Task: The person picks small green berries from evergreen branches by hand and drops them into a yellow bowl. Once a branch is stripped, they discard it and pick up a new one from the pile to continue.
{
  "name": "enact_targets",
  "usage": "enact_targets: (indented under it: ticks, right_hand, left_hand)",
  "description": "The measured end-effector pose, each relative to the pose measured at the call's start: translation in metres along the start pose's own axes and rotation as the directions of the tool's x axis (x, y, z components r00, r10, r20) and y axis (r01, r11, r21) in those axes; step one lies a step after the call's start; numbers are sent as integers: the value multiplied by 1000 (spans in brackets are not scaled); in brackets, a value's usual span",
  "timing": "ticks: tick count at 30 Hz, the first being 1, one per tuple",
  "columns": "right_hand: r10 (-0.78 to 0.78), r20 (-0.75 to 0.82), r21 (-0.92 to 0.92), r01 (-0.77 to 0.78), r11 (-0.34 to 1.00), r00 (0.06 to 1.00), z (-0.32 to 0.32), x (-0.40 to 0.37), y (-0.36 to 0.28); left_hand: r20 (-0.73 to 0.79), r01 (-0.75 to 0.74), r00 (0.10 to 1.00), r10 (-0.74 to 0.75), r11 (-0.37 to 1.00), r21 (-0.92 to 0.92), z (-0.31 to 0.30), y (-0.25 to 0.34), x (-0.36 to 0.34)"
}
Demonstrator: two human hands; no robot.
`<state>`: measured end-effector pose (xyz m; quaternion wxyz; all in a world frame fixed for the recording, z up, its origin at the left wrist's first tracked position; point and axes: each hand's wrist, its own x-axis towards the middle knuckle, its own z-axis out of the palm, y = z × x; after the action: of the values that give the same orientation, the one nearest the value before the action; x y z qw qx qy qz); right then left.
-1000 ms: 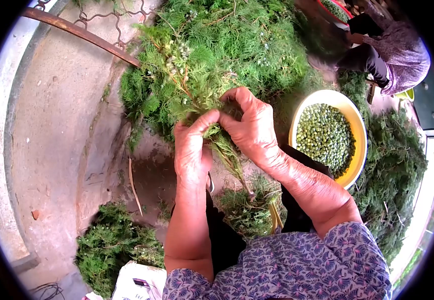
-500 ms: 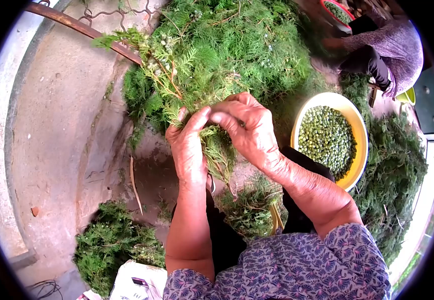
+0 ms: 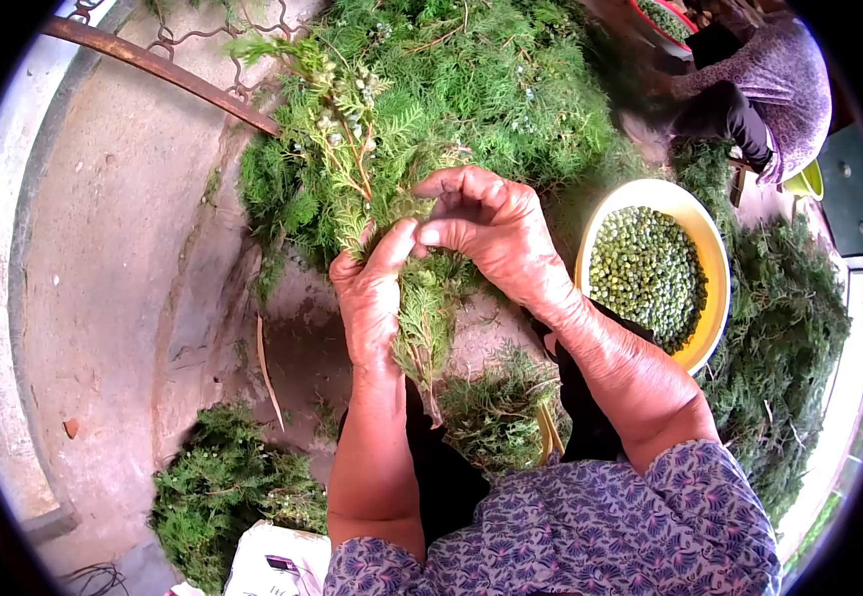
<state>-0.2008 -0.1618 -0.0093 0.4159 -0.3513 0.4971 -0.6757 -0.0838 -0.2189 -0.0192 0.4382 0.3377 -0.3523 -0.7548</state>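
My left hand (image 3: 370,298) grips a green leafy branch (image 3: 352,139) that carries small pale-green berries near its top and points up and away from me. Its lower end hangs below the hand, over my lap. My right hand (image 3: 491,233) is curled at the branch just right of the left thumb, fingertips pinching into the foliage. Behind both hands lies a big heap of the same green branches (image 3: 491,79). A yellow bowl (image 3: 712,248) full of small green berries (image 3: 645,273) sits on the ground to the right of my right wrist.
A smaller pile of greenery (image 3: 218,487) lies at lower left on the concrete floor (image 3: 114,258). More branches (image 3: 784,338) are piled right of the bowl. A rusty metal bar (image 3: 153,65) crosses the upper left. Another person (image 3: 769,94) in purple crouches at upper right.
The branch has been turned and slid downward through my left hand, its lower end now hanging further over my lap. My right hand's fingers have shifted up along the foliage.
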Motion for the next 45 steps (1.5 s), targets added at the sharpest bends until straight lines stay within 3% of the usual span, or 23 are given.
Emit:
enact_targets:
  ticks: [3, 6, 8, 9, 11, 12, 14, 16, 18, 19, 24, 26, 27, 30, 31, 33, 36, 37, 39, 40, 42, 44, 45]
  right_hand:
    - [3, 12, 148, -5, 989, 1000, 2, 0, 1]
    - [-8, -23, 100, 10, 995, 1000, 3, -2, -1]
    - [-34, -52, 5, 34, 999, 998, 4, -2, 2]
    - [-33, -52, 6, 33, 999, 998, 3, -1, 4]
    - [101, 33, 155, -105, 982, 994, -2, 1, 5]
    - [101, 34, 155, -105, 982, 994, -3, 2, 5]
    - [138, 103, 322, -165, 932, 985, -6, 2, 7]
    - [172, 126, 320, -205, 925, 977, -8, 3, 4]
    - [262, 244, 518, -354, 779, 934, -9, 3, 3]
    - [242, 311, 518, -377, 767, 919, -14, 3, 8]
    - [258, 257, 592, -363, 720, 931, -20, 5, 1]
    - [147, 273, 661, -296, 689, 951, -24, 11, 13]
    - [149, 272, 662, -297, 689, 951, -22, 10, 11]
    - [222, 220, 670, -312, 673, 950, -18, 7, 2]
    - [252, 213, 616, -330, 716, 944, -17, 7, 0]
    - [241, 208, 464, -312, 829, 948, -12, 5, -1]
    - [245, 99, 243, -263, 934, 964, -7, 0, -6]
    - [247, 99, 243, -264, 933, 964, -6, -1, -6]
    - [127, -6, 28, -127, 992, 992, -4, -3, -7]
    - [127, -6, 28, -126, 992, 992, -3, -4, -7]
    - [-136, -103, -273, 104, 956, 985, -1, -5, 0]
    - [-175, -159, -283, 125, 951, 972, 1, -6, 0]
    - [-30, -194, -111, 8, 994, 981, 2, -5, -11]
  left_hand:
    - [54, -3, 999, -2, 997, 83, 1, 3, 0]
    - [-18, -13, 1000, 15, 997, 77, 7, 5, -1]
    - [90, 19, 996, -25, 997, 72, -1, 5, 1]
    - [56, 56, 997, -59, 997, 61, 2, 8, 0]
    - [72, 85, 993, -89, 994, 63, 0, 11, 0]
    - [89, 112, 989, -117, 992, 66, -1, 13, 0]
    - [94, 132, 986, -134, 991, 33, -1, 13, -1]
    - [102, 153, 983, -152, 988, 1, 4, 14, -4]
    - [177, 169, 972, -155, 983, -69, 14, 18, -9]
    - [201, 172, 967, -159, 984, -50, 11, 16, -8]
    - [128, 218, 968, -217, 976, 13, -11, 14, 1]
    - [68, 203, 979, -195, 969, -144, -7, 10, 0]
    - [127, 176, 978, -166, 981, -78, -10, 11, 4]
    - [117, 179, 978, -172, 982, -52, -6, 14, 2]
    - [117, 180, 978, -173, 982, -52, -6, 13, 2]
    - [108, 83, 989, -100, 985, 151, -6, 12, 2]
    - [118, 59, 989, -85, 976, 210, -7, 9, 2]
    - [136, 35, 989, -64, 977, 210, -6, 9, 1]
    - [103, 31, 993, -51, 982, 186, 3, 10, -6]
    - [70, 25, 997, -37, 987, 161, 6, 10, -9]
    - [81, 9, 996, -23, 987, 159, 5, 7, -9]
    - [54, -96, 995, 85, 965, 245, 4, 3, -7]
    - [68, -99, 994, 85, 967, 235, 3, 4, -7]
